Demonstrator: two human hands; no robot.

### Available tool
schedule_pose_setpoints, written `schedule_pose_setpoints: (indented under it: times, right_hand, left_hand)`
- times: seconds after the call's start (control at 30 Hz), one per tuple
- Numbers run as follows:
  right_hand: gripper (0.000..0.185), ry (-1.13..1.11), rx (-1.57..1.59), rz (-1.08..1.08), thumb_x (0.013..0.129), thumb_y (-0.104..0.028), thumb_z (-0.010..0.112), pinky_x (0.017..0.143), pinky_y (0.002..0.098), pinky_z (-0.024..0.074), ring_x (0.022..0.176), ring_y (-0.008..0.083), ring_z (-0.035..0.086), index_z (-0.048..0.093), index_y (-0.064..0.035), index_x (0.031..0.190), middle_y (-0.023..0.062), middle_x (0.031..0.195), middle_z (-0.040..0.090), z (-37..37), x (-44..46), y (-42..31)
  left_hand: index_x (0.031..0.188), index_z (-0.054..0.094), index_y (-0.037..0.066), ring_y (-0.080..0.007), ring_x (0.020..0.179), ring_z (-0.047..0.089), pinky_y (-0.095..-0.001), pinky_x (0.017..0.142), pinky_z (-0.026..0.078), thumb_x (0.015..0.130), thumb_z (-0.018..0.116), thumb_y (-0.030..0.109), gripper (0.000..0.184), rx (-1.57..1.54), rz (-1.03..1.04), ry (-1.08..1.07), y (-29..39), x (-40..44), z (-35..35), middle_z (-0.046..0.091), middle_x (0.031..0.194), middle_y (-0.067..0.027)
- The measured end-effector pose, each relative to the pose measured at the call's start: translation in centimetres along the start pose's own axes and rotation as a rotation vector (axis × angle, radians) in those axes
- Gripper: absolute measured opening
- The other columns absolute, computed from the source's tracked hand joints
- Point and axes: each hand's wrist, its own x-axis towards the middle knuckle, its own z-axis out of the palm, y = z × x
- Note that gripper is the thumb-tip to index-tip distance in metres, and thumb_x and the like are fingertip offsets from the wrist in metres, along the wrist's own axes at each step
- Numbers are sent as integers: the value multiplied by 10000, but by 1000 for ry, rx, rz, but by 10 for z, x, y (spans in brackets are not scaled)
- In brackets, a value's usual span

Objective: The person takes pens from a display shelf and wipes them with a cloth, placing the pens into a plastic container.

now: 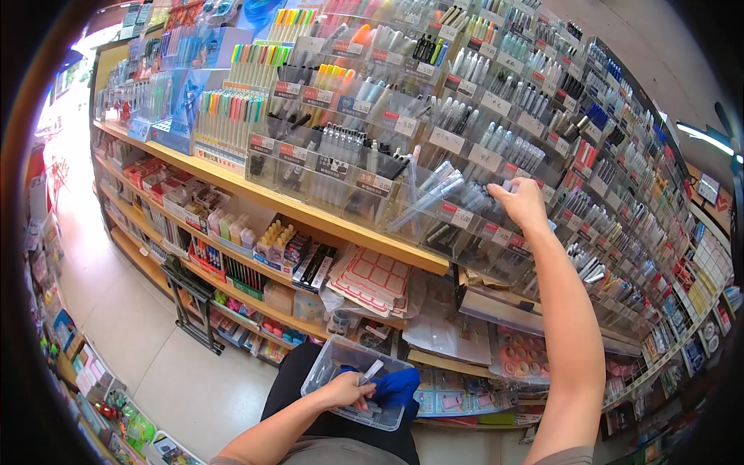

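Observation:
A clear plastic bin rests on my lap, with a blue cloth and several pens inside. My left hand is over the bin, its fingers closed around a pale pen that points up and right. Reaching up to the tiered pen rack, my right hand has its thumb and fingers pinched together at a compartment of pens. What lies between those fingertips is too small to make out. Just left of this hand, pens in clear wrapping lean out of a compartment.
Coloured markers stand left of the rack. A wooden shelf edge runs beneath it, above lower shelves with boxed stationery, red-bordered label sheets and a sheet of tape rings. A black folded stand leans at left.

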Motion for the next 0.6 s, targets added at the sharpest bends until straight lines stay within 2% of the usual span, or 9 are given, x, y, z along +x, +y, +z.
schedule_pose_setpoints:
  times: [0.13, 0.23, 0.3, 0.37, 0.4, 0.47, 0.53, 0.6]
  right_hand:
    - [503, -61, -72, 6, 662, -410, 709, 742, 366, 469, 849, 309, 615, 619, 37, 873, 218, 876, 632, -15, -7, -11]
    - [423, 9, -61, -44, 689, -365, 700, 726, 370, 469, 829, 304, 614, 614, 21, 839, 204, 840, 632, -22, -10, -13]
    - [349, 54, -21, -54, 711, -319, 689, 716, 372, 466, 815, 303, 609, 610, 3, 820, 186, 824, 628, -28, -13, -16]
    - [287, 197, -34, -157, 726, -275, 673, 700, 373, 460, 798, 303, 598, 599, -12, 814, 162, 818, 613, -31, -14, -12]
    - [256, 262, -38, -206, 734, -253, 664, 693, 374, 457, 789, 303, 593, 594, -19, 810, 150, 815, 606, -30, -18, -12]
    - [139, 461, -27, -410, 763, -144, 619, 652, 368, 443, 738, 293, 562, 562, -25, 808, 123, 814, 563, -34, -36, -21]
    - [100, 422, 221, -479, 769, -107, 604, 620, 363, 437, 705, 292, 554, 552, -25, 792, 120, 799, 561, -31, -65, -36]
    - [74, 144, 367, -377, 768, -79, 589, 600, 367, 434, 703, 304, 556, 544, -23, 784, 127, 793, 565, -16, -115, -53]
  left_hand:
    - [843, 536, -49, -145, 544, 603, -237, 477, 477, 909, 497, 224, 284, -29, 23, 9, -4, 2, 0, 557, 742, -68]
    - [965, 566, -84, -132, 588, 601, -226, 519, 490, 922, 477, 227, 326, 7, -5, 1, -2, 2, -1, 544, 759, -53]
    - [949, 562, -79, -133, 585, 601, -229, 517, 492, 923, 474, 221, 314, -27, 7, 32, 0, 0, 0, 558, 770, -62]
    - [909, 548, -66, -135, 579, 600, -239, 513, 496, 925, 469, 214, 291, -78, 18, 58, 0, 0, -1, 594, 810, -86]
    - [886, 541, -49, -142, 544, 594, -249, 467, 487, 914, 489, 217, 272, -138, 50, 77, 1, -1, -1, 605, 825, -100]
    - [905, 543, -34, -134, 540, 588, -238, 472, 484, 926, 461, 233, 280, -237, 66, 107, -1, 1, -4, 613, 842, -100]
    - [931, 536, -8, -125, 537, 576, -229, 483, 472, 938, 425, 256, 287, -245, 100, 134, 9, -6, -7, 620, 857, -100]
    - [873, 528, 18, -131, 565, 568, -235, 512, 452, 951, 383, 276, 307, -395, 215, 270, 9, -5, -10, 617, 833, -97]
